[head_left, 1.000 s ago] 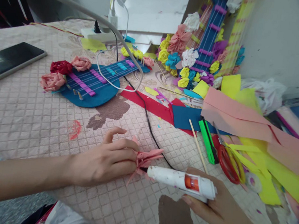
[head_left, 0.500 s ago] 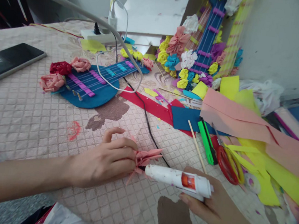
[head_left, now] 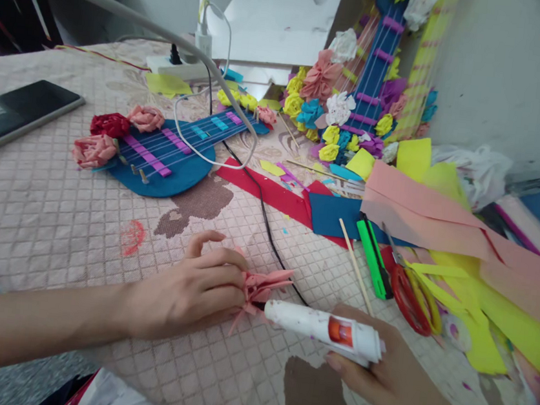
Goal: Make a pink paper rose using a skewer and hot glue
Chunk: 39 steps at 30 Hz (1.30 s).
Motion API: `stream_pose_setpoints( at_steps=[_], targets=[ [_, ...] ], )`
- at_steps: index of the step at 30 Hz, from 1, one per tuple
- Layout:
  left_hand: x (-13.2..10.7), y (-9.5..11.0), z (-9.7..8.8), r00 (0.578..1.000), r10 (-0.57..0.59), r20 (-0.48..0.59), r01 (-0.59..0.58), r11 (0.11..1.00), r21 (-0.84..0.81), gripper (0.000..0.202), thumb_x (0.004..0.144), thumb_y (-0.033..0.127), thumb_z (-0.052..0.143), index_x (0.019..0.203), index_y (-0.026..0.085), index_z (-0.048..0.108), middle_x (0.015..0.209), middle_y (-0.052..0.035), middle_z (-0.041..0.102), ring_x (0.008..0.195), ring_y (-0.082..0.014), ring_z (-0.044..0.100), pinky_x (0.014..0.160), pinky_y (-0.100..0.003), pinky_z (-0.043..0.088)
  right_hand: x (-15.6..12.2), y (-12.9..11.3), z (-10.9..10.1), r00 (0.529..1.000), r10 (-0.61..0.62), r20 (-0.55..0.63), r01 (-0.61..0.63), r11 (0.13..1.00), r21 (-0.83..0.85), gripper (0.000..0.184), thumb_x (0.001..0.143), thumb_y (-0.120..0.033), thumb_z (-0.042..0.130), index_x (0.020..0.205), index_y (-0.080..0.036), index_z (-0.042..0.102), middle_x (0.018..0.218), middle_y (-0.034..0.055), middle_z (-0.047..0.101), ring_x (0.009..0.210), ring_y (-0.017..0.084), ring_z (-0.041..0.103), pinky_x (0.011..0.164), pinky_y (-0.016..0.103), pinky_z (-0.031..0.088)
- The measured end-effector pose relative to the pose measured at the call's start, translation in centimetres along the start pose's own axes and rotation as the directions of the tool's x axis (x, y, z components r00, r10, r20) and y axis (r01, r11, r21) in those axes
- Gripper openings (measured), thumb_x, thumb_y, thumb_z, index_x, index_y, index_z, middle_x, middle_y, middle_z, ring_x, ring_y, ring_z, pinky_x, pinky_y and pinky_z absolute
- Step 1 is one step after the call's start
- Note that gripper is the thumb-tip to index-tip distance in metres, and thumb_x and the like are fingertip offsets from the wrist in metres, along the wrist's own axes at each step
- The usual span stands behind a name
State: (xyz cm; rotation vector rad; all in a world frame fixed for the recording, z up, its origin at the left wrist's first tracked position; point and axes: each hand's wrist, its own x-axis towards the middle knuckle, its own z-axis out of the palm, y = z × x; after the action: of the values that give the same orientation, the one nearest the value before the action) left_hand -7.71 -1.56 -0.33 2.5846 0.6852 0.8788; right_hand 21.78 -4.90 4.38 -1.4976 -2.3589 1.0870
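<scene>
My left hand (head_left: 191, 299) held the pink paper flower (head_left: 263, 285) and my right hand (head_left: 394, 369) gripped the glue gun (head_left: 303, 320), and hardly anything had moved, so its dark tip (head_left: 259, 305) was still right at the flower, working the same spot.

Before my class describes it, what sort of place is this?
Probably an indoor craft table: the right hand holds a glue gun, and scissors and coloured sheets lie nearby.

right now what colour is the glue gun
The glue gun is mostly white; head view.
</scene>
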Motion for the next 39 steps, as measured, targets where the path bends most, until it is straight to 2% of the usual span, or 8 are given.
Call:
stream_pose_setpoints(
  at_steps=[8,15,18,22,27,33,36,39],
  targets=[
    [0.1,-0.2,0.1,1.000,-0.028,0.003,0.028,0.999,-0.028,0.012,0.096,0.021,0.050,0.096,0.021,0.062,0.093,0.0007,0.069,0.104,-0.0164,0.053,0.106,-0.040,0.016,-0.2,0.3,-0.2,0.994,-0.091,-0.055,0.092,0.995,0.025,0.009,0.083,-0.031,0.056,0.078,-0.023,0.054,0.068,-0.0012,0.059,0.058,0.015,0.057,0.051,0.024,0.043],
    [0.5,-0.4,-0.1,0.997,-0.073,0.027,0.074,0.995,-0.072,0.010,0.094,0.018,0.052,0.095,0.021,0.061,0.088,0.0005,0.067,0.093,-0.0158,0.056,0.096,-0.036,0.028,-0.8,1.8,0.0,0.992,-0.038,-0.121,0.048,0.996,0.080,0.018,0.082,-0.039,0.058,0.074,-0.023,0.058,0.060,-0.0001,0.059,0.054,0.016,0.058,0.046,0.024,0.046],
    [0.4,-0.5,0.0,0.995,-0.084,0.047,0.089,0.991,-0.100,0.009,0.091,0.015,0.054,0.094,0.020,0.061,0.089,-0.0012,0.066,0.092,-0.0173,0.055,0.090,-0.035,0.035,-1.0,2.9,-0.1,0.977,-0.038,-0.210,0.049,0.998,0.047,0.017,0.079,-0.039,0.061,0.079,-0.022,0.063,0.067,0.0017,0.066,0.059,0.018,0.063,0.049,0.024,0.050],
    [0.4,-0.5,0.2,0.994,-0.101,0.048,0.106,0.987,-0.122,0.008,0.091,0.015,0.054,0.093,0.020,0.060,0.091,-0.0021,0.064,0.091,-0.0181,0.054,0.086,-0.034,0.037,0.3,3.1,-0.7,0.922,-0.023,-0.386,0.028,1.000,0.007,0.022,0.080,-0.038,0.060,0.090,-0.020,0.068,0.082,0.0043,0.072,0.070,0.022,0.068,0.060,0.028,0.055],
    [0.6,-0.4,0.3,0.994,-0.107,0.034,0.111,0.983,-0.149,0.009,0.091,0.013,0.053,0.091,0.020,0.059,0.091,-0.0017,0.063,0.091,-0.0178,0.053,0.086,-0.034,0.036,5.9,2.9,-2.2,0.829,0.081,-0.554,-0.057,0.997,0.060,0.033,0.086,-0.043,0.051,0.095,-0.016,0.067,0.080,0.0055,0.070,0.071,0.021,0.064,0.059,0.028,0.050],
    [0.5,-0.3,0.4,0.992,-0.122,0.017,0.123,0.981,-0.151,0.009,0.090,0.013,0.052,0.090,0.020,0.058,0.090,-0.0016,0.063,0.089,-0.0179,0.053,0.084,-0.035,0.036,16.2,4.2,-4.0,0.695,-0.066,-0.716,-0.012,0.995,-0.104,0.032,0.082,-0.042,0.050,0.090,-0.014,0.065,0.078,0.0079,0.068,0.071,0.023,0.061,0.067,0.033,0.047],
    [0.4,-0.3,0.5,0.992,-0.124,0.003,0.123,0.982,-0.142,0.009,0.090,0.013,0.052,0.088,0.020,0.058,0.088,-0.0016,0.063,0.088,-0.0179,0.053,0.083,-0.035,0.036,20.5,4.8,-3.9,0.658,-0.098,-0.747,0.001,0.992,-0.129,0.031,0.083,-0.040,0.047,0.093,-0.015,0.063,0.087,0.0109,0.067,0.081,0.025,0.061,0.075,0.036,0.046],
    [0.5,-0.2,0.5,0.993,-0.117,0.000,0.116,0.984,-0.132,0.009,0.090,0.015,0.053,0.087,0.019,0.059,0.088,-0.0017,0.063,0.087,-0.0179,0.054,0.083,-0.034,0.036,22.9,5.6,-3.6,0.647,-0.118,-0.753,0.008,0.989,-0.148,0.031,0.082,-0.039,0.049,0.093,-0.014,0.062,0.090,0.0142,0.066,0.087,0.028,0.060,0.080,0.040,0.046]
  ],
)
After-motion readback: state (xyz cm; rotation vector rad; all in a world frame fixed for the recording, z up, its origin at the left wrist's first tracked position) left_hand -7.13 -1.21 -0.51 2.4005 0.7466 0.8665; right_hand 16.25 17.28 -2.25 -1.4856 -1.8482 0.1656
